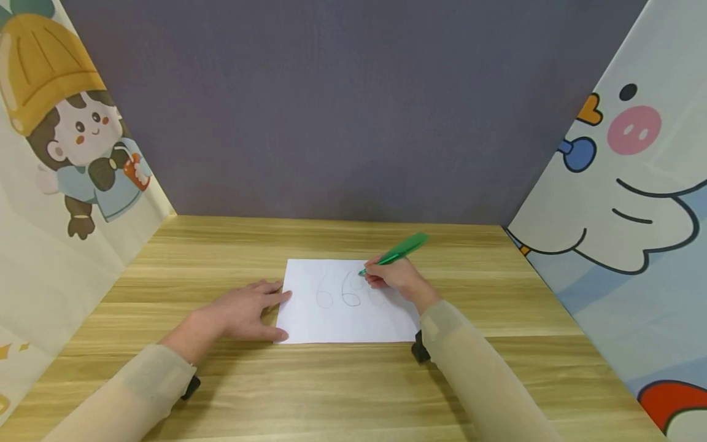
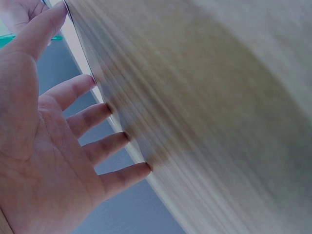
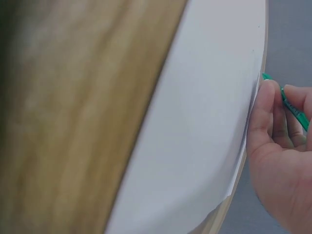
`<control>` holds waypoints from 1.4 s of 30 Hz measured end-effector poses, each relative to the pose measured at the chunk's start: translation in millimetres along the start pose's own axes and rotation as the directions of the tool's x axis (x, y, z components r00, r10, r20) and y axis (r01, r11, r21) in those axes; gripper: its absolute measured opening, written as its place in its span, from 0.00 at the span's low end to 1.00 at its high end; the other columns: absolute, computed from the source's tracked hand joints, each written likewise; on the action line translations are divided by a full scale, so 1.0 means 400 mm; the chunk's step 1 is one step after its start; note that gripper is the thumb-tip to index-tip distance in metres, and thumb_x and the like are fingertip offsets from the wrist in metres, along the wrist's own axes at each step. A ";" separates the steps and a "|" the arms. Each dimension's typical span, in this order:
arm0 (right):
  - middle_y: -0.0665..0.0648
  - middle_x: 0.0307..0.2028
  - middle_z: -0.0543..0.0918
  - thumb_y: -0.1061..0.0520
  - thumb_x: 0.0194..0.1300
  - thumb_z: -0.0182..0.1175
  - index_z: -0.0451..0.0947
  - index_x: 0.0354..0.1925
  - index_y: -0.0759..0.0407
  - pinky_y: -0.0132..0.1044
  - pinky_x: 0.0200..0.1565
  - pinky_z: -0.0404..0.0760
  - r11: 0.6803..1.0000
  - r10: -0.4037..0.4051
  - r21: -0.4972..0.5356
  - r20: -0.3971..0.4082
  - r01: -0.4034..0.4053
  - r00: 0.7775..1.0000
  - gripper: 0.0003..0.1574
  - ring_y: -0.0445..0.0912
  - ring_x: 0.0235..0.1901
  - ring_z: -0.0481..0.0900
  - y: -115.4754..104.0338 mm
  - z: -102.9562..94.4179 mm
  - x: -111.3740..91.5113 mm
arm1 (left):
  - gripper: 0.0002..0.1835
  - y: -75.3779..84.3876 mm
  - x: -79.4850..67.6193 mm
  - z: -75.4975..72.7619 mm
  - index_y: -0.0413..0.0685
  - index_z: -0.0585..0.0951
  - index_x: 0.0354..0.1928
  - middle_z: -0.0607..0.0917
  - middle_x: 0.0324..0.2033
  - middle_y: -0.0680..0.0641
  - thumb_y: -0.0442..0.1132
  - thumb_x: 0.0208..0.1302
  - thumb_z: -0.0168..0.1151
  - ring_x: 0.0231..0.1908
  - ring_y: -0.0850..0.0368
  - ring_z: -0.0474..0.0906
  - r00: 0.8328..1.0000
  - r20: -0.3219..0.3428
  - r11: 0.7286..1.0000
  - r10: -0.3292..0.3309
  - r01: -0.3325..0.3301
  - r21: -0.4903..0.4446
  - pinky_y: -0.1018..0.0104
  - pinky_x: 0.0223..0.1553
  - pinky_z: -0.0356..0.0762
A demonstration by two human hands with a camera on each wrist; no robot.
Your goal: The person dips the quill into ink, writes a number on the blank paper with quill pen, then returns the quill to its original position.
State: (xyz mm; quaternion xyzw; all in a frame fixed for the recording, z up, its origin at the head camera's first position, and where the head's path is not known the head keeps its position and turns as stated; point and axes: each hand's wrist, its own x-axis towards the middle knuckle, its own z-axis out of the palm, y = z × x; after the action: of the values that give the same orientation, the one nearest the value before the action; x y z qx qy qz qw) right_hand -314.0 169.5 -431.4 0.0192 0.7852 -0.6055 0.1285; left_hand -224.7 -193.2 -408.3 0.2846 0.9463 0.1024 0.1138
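Right hand [image 1: 399,275] pinches green pen [image 1: 404,248] over paper [image 1: 331,328]; left hand [image 1: 243,311], spread across paper's left edge, presumably steadies it.

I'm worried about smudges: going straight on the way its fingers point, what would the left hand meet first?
The paper: the left hand rests on its left edge. Next, probably the leftmost 6, though the exact line is unclear.
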 end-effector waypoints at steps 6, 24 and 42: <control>0.60 0.38 0.93 0.61 0.76 0.67 0.86 0.55 0.71 0.33 0.41 0.92 1.000 0.015 -0.008 -0.024 -0.015 1.000 0.16 0.43 0.34 0.90 -0.003 -0.005 -0.007 | 0.52 0.000 0.000 0.001 0.51 0.70 0.83 0.66 0.84 0.36 0.74 0.67 0.68 0.80 0.20 0.61 1.000 0.005 1.000 -0.001 0.001 -0.004 0.22 0.74 0.67; 0.61 0.39 0.93 0.61 0.76 0.67 0.86 0.55 0.71 0.33 0.41 0.92 1.000 0.008 -0.019 -0.017 -0.008 1.000 0.15 0.43 0.35 0.90 -0.005 0.003 -0.004 | 0.52 0.002 -0.003 0.000 0.51 0.70 0.83 0.66 0.84 0.36 0.74 0.67 0.68 0.80 0.21 0.61 1.000 0.003 1.000 -0.006 0.006 -0.013 0.22 0.74 0.67; 0.62 0.41 0.94 0.61 0.77 0.68 0.87 0.55 0.70 0.34 0.41 0.92 1.000 0.006 -0.028 0.028 -0.005 1.000 0.15 0.43 0.35 0.90 -0.004 0.016 0.003 | 0.52 0.000 -0.002 0.001 0.52 0.70 0.84 0.65 0.84 0.37 0.74 0.67 0.68 0.81 0.21 0.60 1.000 0.010 1.000 -0.011 0.011 -0.012 0.22 0.75 0.67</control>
State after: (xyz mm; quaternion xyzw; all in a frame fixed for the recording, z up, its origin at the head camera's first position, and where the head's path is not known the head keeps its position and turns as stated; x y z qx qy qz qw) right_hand -314.5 162.9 -431.5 0.0112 0.7916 -0.5944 0.1413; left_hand -223.8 -193.7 -408.7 0.2792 0.9467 0.1063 0.1207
